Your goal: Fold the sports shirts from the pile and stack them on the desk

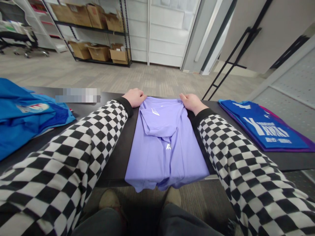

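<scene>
A lavender T-shirt (167,157) lies folded flat on the black table (118,154), its front edge hanging over the near table edge. A sleeve or folded flap (157,118) is turned in on top near the far end. My left hand (135,97) grips the shirt's far left corner, and my right hand (190,102) grips the far right corner. Both forearms lie along the shirt's sides in black-and-white checkered sleeves. A folded blue printed shirt (263,127) lies to the right of my right arm. A blue garment pile (29,118) lies to the left of my left arm.
A blurred patch (77,95) covers part of the table's far side. Beyond the table is carpet, with metal shelving (91,32) of cardboard boxes and an office chair (22,36). A black-framed panel (246,39) stands at the right. My knees and shoes are below.
</scene>
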Available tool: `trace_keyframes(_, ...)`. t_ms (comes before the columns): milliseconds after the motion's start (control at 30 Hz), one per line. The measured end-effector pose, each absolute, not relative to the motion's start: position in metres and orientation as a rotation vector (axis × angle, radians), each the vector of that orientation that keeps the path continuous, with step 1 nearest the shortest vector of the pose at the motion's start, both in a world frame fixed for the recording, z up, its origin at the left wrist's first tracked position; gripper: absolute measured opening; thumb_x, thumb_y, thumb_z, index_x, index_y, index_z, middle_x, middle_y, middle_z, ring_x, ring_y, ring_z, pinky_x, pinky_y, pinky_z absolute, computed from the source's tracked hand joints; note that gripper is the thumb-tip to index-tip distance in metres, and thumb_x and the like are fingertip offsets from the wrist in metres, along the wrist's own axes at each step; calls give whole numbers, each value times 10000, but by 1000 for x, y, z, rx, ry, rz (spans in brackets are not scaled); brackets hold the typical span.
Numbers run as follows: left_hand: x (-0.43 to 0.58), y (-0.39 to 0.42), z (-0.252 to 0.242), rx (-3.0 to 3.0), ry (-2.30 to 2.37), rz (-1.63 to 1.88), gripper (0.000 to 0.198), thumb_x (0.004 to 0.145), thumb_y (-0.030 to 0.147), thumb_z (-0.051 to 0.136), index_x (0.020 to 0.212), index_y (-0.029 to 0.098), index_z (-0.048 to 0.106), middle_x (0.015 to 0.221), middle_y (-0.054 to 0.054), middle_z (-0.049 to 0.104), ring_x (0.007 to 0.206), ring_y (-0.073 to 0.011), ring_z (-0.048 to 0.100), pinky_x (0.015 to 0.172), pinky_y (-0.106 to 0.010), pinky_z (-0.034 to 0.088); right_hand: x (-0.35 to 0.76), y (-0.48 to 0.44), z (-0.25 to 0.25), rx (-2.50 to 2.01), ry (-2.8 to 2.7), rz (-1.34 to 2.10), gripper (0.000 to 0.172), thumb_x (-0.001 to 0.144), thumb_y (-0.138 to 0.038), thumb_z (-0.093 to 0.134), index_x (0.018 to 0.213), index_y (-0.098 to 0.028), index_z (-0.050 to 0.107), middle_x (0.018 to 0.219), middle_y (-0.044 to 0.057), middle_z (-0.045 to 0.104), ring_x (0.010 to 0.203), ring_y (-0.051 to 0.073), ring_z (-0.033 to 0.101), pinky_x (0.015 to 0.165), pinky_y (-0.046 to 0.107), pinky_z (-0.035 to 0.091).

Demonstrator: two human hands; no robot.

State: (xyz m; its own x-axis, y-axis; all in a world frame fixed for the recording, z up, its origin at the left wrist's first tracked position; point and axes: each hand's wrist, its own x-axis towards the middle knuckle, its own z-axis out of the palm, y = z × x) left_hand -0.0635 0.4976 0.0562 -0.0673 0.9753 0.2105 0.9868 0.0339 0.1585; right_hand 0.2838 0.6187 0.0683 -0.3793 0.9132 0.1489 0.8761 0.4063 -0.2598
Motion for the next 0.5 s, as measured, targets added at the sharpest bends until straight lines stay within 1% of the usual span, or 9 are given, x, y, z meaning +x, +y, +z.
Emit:
trace_keyframes(67,-63,497,57,-2113,-2235,-387,504,1072,526,447,1069,229,854,1233,-160,803,1226,-350,742,1132,-441,570,285,620,69,-1585,-2403,186,724,1220,-641,391,1019,-144,878,1096,213,857,1081,326,787,902,344,538)
trace_keyframes(133,-62,497,57,-2113,-2245,-386,506,1074,532,446,1080,236,857,1235,-157,807,1229,-348,749,1120,-431,573,285,620,69,-1595,-2421,176,706,1219,-633,397,1025,-152,876,1112,212,856,1069,325,788,905,353,536)
trace_keyframes(233,-62,497,56,-2106,-2265,-408,485,1070,529,470,1046,231,852,1257,-168,803,1227,-358,757,1118,-439,570,283,619,68,-1610,-2427,168,668,1211,-633,435,1018,-164,870,1125,210,852,1073,325,784,934,365,528)
trace_keyframes(300,-61,496,54,-2106,-2281,-434,455,1069,514,493,1002,229,841,1241,-172,801,1211,-366,761,1114,-454,570,282,618,67,-1610,-2420,168,644,1204,-636,465,1005,-169,861,1129,210,848,1088,328,777,958,372,522)
trace_keyframes(367,-60,493,55,-2102,-2287,-508,403,1065,489,527,1004,226,826,1221,-172,802,1201,-368,759,1117,-469,571,282,617,66,-1597,-2403,167,615,1199,-625,487,1000,-171,851,1131,208,845,1094,327,769,971,375,518)
trace_keyframes(433,-55,487,60,-2069,-2251,-653,356,1059,453,553,1097,216,816,1249,-173,800,1234,-367,744,1146,-481,562,283,615,68,-1576,-2363,151,587,1202,-606,485,1022,-174,841,1140,201,844,1102,324,761,978,374,521)
trace_keyframes(500,-46,477,71,-2046,-2148,-804,382,1064,424,548,1247,193,792,1347,-177,783,1322,-354,712,1206,-478,533,284,610,73,-1537,-2312,118,559,1209,-581,466,1081,-180,834,1170,195,843,1127,326,755,996,378,529)
